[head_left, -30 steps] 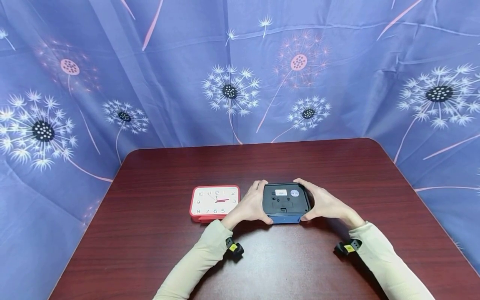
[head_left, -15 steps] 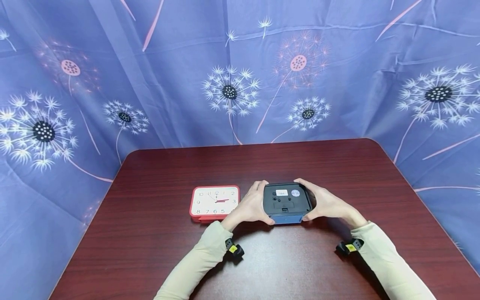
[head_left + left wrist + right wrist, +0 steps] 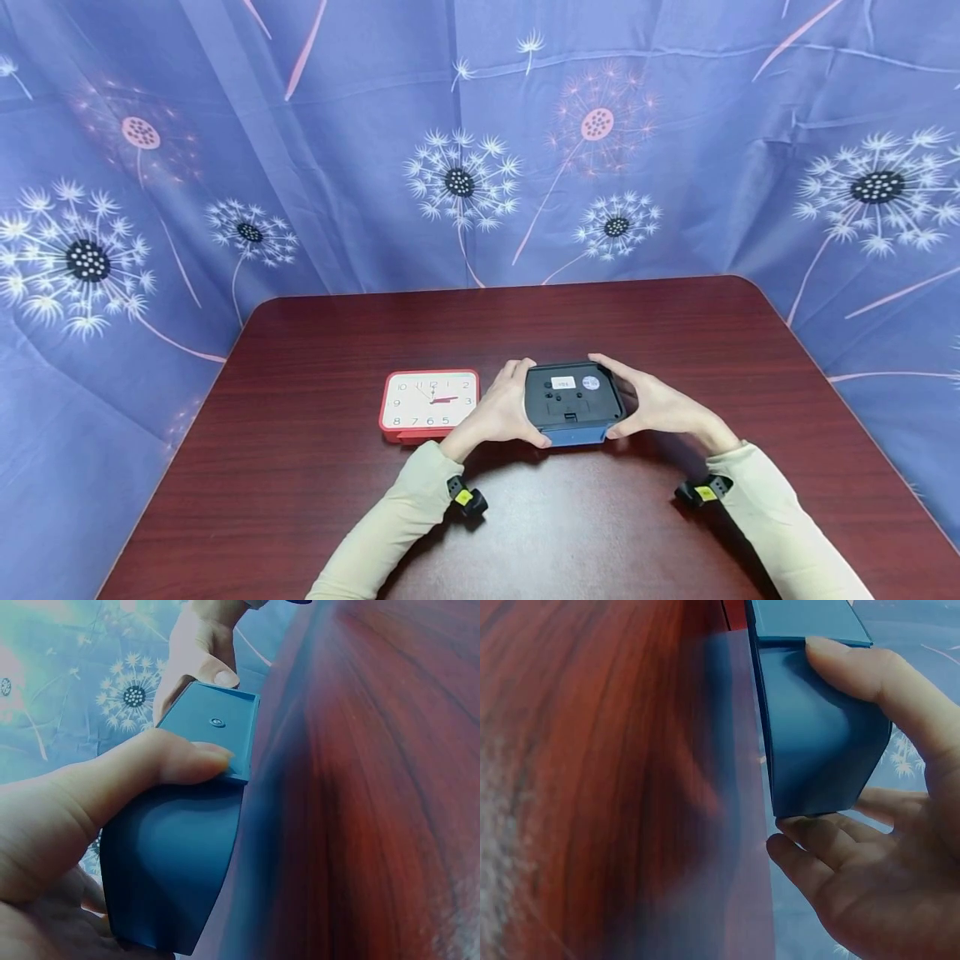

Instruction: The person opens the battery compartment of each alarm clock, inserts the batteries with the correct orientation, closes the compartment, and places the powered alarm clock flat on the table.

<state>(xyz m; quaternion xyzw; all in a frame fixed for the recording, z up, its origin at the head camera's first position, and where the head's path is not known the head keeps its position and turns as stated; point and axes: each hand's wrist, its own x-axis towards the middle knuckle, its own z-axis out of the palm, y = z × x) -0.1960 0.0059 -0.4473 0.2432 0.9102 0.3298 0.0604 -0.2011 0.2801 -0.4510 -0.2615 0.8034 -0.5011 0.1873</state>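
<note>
A blue clock is face down, its black back with a white label and a round sticker turned up. My left hand grips its left end, thumb at the near edge and fingers at the far edge. The right hand holds the opposite end the same way. In the left wrist view the left thumb presses the blue base near its edge. The right wrist view shows the clock's curved blue side between thumb and fingers, close over the table. Its dial is hidden underneath.
Left of the blue clock, a red alarm clock lies face up, its white dial showing; my left wrist passes close by its lower right corner. The dark red wooden table reaches back to a blue curtain with dandelion prints.
The blue clock and my right hand have shifted very slightly to the right. Both hands keep their hold, and the red clock stays where it was.
</note>
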